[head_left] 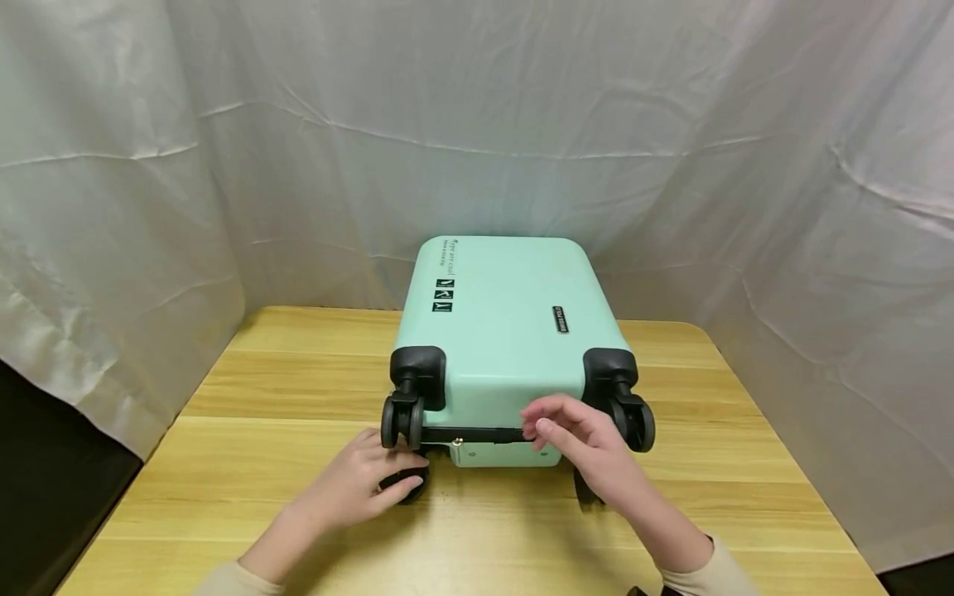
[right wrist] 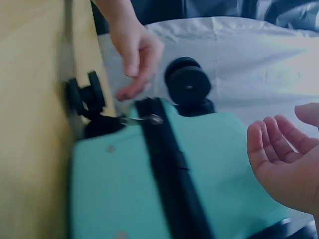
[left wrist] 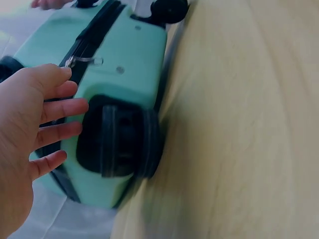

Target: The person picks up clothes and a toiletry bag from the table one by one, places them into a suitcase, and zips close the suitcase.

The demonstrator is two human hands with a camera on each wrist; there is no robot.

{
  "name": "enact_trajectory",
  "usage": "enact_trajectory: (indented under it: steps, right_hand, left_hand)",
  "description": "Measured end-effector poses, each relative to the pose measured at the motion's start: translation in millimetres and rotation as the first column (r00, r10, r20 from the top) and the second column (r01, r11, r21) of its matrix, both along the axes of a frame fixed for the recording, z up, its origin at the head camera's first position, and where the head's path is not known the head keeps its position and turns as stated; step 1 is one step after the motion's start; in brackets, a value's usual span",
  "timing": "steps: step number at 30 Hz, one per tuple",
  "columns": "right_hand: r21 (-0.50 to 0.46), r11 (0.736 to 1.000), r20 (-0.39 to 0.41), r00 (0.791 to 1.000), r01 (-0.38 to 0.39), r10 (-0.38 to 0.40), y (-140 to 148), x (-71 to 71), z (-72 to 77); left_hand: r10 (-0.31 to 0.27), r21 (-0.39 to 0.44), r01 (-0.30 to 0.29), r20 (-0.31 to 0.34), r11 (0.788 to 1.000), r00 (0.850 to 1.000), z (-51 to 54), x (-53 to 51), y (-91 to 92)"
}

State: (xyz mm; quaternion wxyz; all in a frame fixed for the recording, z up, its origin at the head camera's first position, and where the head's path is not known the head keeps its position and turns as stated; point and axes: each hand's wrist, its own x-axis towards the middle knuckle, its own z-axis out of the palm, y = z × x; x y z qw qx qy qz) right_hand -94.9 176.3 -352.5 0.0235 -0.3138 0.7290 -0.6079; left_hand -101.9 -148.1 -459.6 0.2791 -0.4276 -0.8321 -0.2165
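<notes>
A mint-green suitcase (head_left: 514, 323) lies flat, its wheeled end toward me. Along that end runs a black zipper band (head_left: 492, 434) with a metal zipper pull (head_left: 457, 444) near the left wheels. My left hand (head_left: 365, 480) is by the lower left wheel (left wrist: 129, 139), fingers spread; the left wrist view shows its thumb near the zipper pull. Whether it touches the suitcase I cannot tell. Off the right part of the same end, my right hand (head_left: 585, 439) hovers with loosely bent fingers, near the upper right wheel (head_left: 633, 418), holding nothing.
Beneath the suitcase is a wooden table (head_left: 283, 397) with rounded far corners. A pale grey curtain (head_left: 477, 124) hangs behind and on both sides. The suitcase's far end lies close to the back curtain.
</notes>
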Motion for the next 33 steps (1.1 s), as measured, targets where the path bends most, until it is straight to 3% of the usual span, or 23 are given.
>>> enact_trajectory:
  steps: [2,3,4,6,9,10,11,12,13,14,15,17,20,21,22,23,24,25,26,29,33]
  right_hand:
    - [0.033,0.998,-0.182,0.982,0.05,-0.043,1.4,0.2,6.1]
    - [0.051,0.995,-0.283,0.957,0.083,-0.065,2.1,-0.9,8.6]
    - [0.071,0.989,-0.39,0.916,0.129,-0.091,2.7,-2.7,10.5]
    - [0.089,0.969,-0.588,0.798,0.23,-0.136,3.2,-8.4,14.2]
    - [0.084,0.923,-0.791,0.588,0.374,-0.167,4.1,-19.2,18.8]
    - [0.082,0.907,-0.828,0.534,0.412,-0.168,4.7,-22.5,19.8]
    - [0.083,0.892,-0.854,0.493,0.445,-0.167,5.4,-25.8,20.6]
    - [0.09,0.875,-0.871,0.464,0.476,-0.162,6.6,-28.5,21.1]
    - [0.104,0.858,-0.881,0.447,0.502,-0.156,8.1,-30.9,21.1]
    - [0.118,0.843,-0.887,0.437,0.524,-0.148,9.5,-33.1,20.9]
    - [0.132,0.828,-0.891,0.432,0.545,-0.142,11.0,-35.1,20.0]
    - [0.166,0.795,-0.894,0.43,0.583,-0.128,13.6,-38.6,18.0]
    - [0.237,0.745,-0.886,0.454,0.624,-0.099,16.8,-42.4,15.2]
    - [0.26,0.726,-0.882,0.463,0.636,-0.091,17.6,-43.2,14.3]
    - [0.283,0.708,-0.876,0.475,0.647,-0.084,18.4,-43.9,13.6]
    - [0.303,0.693,-0.869,0.487,0.654,-0.08,19.2,-44.4,12.9]
    - [0.318,0.681,-0.864,0.498,0.66,-0.079,19.8,-44.9,12.4]
    - [0.329,0.672,-0.859,0.506,0.663,-0.079,20.2,-45.0,11.5]
    - [0.337,0.665,-0.855,0.513,0.666,-0.081,20.4,-45.1,10.8]
    - [0.356,0.655,-0.841,0.534,0.667,-0.086,20.8,-45.5,9.4]
    - [0.368,0.648,-0.833,0.546,0.667,-0.089,21.7,-46.1,7.8]
  left_hand:
    - [-0.02,0.008,0.02,0.017,1.0,1.0,-1.3,2.4,5.2]
    - [-0.034,0.015,0.034,0.03,0.999,0.999,-1.8,3.7,7.9]
    - [-0.049,0.023,0.048,0.045,0.999,0.998,-2.3,5.0,11.0]
    - [-0.073,0.032,0.07,0.1,0.997,0.992,-3.1,8.4,16.9]
    - [-0.143,0.078,0.128,0.228,0.989,0.963,-3.3,12.8,26.9]
    - [-0.162,0.097,0.14,0.281,0.985,0.946,-3.2,14.3,29.8]
    - [-0.178,0.117,0.146,0.349,0.982,0.92,-2.9,15.7,32.1]
    - [-0.197,0.143,0.15,0.426,0.978,0.883,-2.6,16.6,34.2]
    - [-0.224,0.176,0.155,0.504,0.972,0.834,-2.1,17.1,36.1]
    - [-0.249,0.208,0.154,0.586,0.966,0.771,-1.7,17.4,37.4]
    - [-0.265,0.239,0.135,0.676,0.962,0.688,-1.3,17.5,38.2]
    - [-0.32,0.314,0.095,0.817,0.944,0.479,0.0,16.4,39.2]
    - [-0.455,0.457,0.023,0.878,0.889,0.147,0.6,12.3,39.5]
    - [-0.498,0.499,-0.012,0.866,0.866,0.054,0.5,10.9,39.5]
    - [-0.535,0.534,-0.05,0.844,0.844,-0.026,-0.1,9.9,39.4]
    - [-0.565,0.558,-0.089,0.82,0.825,-0.09,-1.0,9.1,39.4]
    - [-0.594,0.58,-0.129,0.792,0.805,-0.142,-1.9,8.6,39.6]
    - [-0.618,0.595,-0.165,0.765,0.786,-0.184,-3.3,8.3,39.7]
    - [-0.637,0.606,-0.196,0.741,0.771,-0.213,-4.9,8.1,40.1]
    - [-0.68,0.633,-0.248,0.686,0.733,-0.258,-9.4,7.3,42.2]
    - [-0.728,0.676,-0.271,0.625,0.685,-0.282,-13.3,5.6,46.4]
